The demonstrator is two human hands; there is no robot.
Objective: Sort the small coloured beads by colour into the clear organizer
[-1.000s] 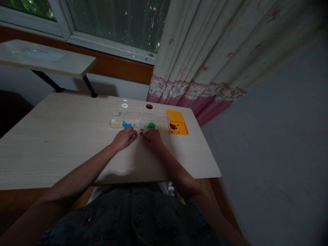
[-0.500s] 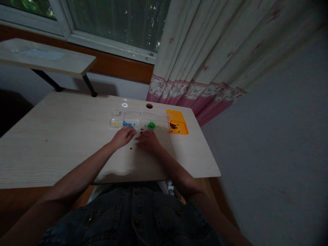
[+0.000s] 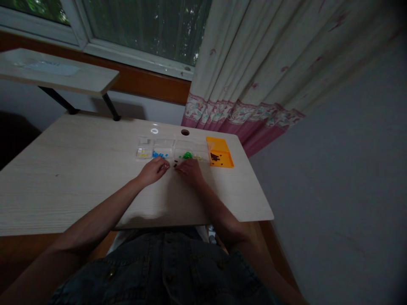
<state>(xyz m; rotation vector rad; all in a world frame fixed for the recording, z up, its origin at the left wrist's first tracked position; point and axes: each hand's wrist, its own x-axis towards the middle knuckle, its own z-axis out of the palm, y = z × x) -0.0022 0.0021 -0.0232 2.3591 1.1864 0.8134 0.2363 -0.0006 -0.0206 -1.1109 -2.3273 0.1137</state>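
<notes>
Over the table, my left hand (image 3: 154, 170) is closed in a pinch just in front of the clear box with blue pieces (image 3: 158, 154). Whatever lies between its fingertips is too small to make out. My right hand (image 3: 191, 171) is held low beside it, fingers drawn together and pointing left. Its fingertips are close to a small dark brown piece (image 3: 175, 165), and what they pinch is hidden. Another dark piece (image 3: 176, 161) lies slightly farther back. Green pieces (image 3: 187, 155) sit in a clear box behind my right hand, with pale pieces (image 3: 197, 157) to their right.
An open orange box (image 3: 226, 159) with brown pieces stands at the right end of the row. At the left end is a clear box with yellow pieces (image 3: 143, 154). A raised shelf (image 3: 95, 78), a round cable hole (image 3: 185, 132) and a curtain (image 3: 229, 84) are at the back.
My right hand has moved forward and slightly right, its fingers drawing together. The small dark piece that lay nearer to me is no longer on the table there. My left hand has barely shifted.
</notes>
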